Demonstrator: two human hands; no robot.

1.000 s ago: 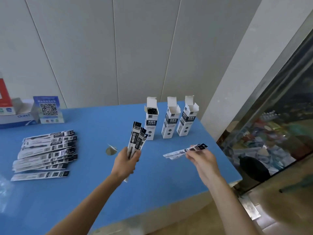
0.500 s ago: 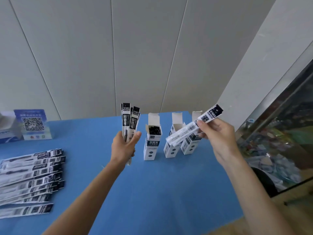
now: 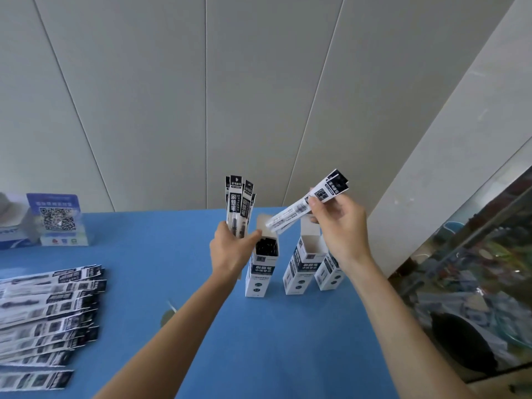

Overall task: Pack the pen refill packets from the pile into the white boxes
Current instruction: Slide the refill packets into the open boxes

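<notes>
The packing is started but far from finished, as I judge it. The first box (image 3: 260, 266), just beside the left hand (image 3: 227, 249), already has dark packets standing inside its open top. The second box (image 3: 302, 263), just under the right hand (image 3: 339, 228), looks empty inside. The third box (image 3: 329, 272) is mostly hidden behind the right wrist, so I cannot tell what it holds. Well apart from the left hand, on its outer side, the pile (image 3: 49, 318) is large, many packets lying in a loose fan on the blue table (image 3: 259, 341).

The left hand is clenched around a small bundle of packets (image 3: 238, 205), held upright, with their tops above the fingers. The right hand pinches one or two packets (image 3: 305, 207) between thumb and fingers near the dark end. The pale end slopes down toward the left hand and sits just over the mouth of the first box; I cannot tell whether it touches the flap.

The packets are long, narrow and flat, with a glossy film look, white with black printed heads. The boxes are thin white cardboard, tall and square, with dark labels and raised flaps. They look light and could easily tip over. The table surface is matte and smooth.
</notes>
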